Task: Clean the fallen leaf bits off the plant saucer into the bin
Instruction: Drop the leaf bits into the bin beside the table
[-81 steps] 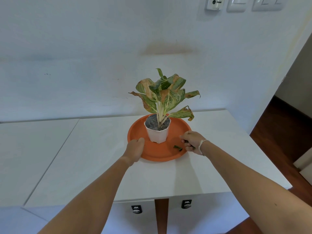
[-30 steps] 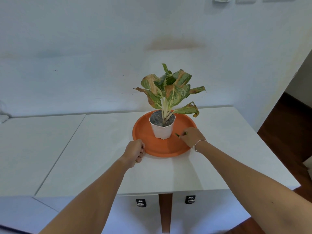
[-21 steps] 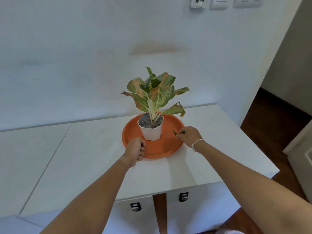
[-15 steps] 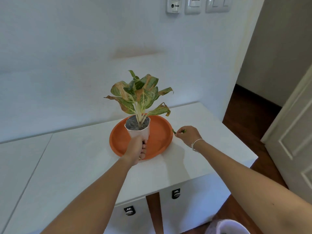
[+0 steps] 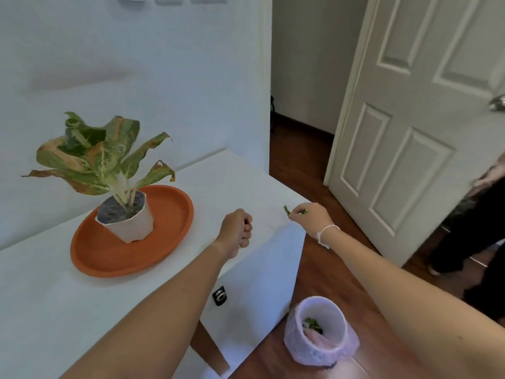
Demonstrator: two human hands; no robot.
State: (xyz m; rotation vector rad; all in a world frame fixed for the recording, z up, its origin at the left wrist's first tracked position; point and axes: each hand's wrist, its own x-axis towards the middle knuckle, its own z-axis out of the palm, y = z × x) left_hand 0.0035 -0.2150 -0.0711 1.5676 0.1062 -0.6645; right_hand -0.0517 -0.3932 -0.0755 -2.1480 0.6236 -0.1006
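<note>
An orange saucer (image 5: 169, 214) lies on the white table (image 5: 54, 310) at the left, with a white pot (image 5: 134, 227) and its leafy plant (image 5: 95, 157) standing on it. My right hand (image 5: 310, 218) pinches small green leaf bits (image 5: 287, 210) above the table's right corner. My left hand (image 5: 237, 232) is a closed fist over the table, right of the saucer, holding nothing that I can see. The bin (image 5: 319, 335), lined with a pale bag, stands on the floor below my right forearm with green bits inside.
The wooden floor (image 5: 306, 165) runs right of the table. A white panelled door (image 5: 426, 110) stands open at the right. A person in dark clothes (image 5: 470, 228) is at the far right edge. The wall (image 5: 136, 77) is right behind the plant.
My view has swung right and down, bringing the bin into sight. My right hand carried the leaf bits off the saucer to the table's corner. My left hand let go of the saucer rim.
</note>
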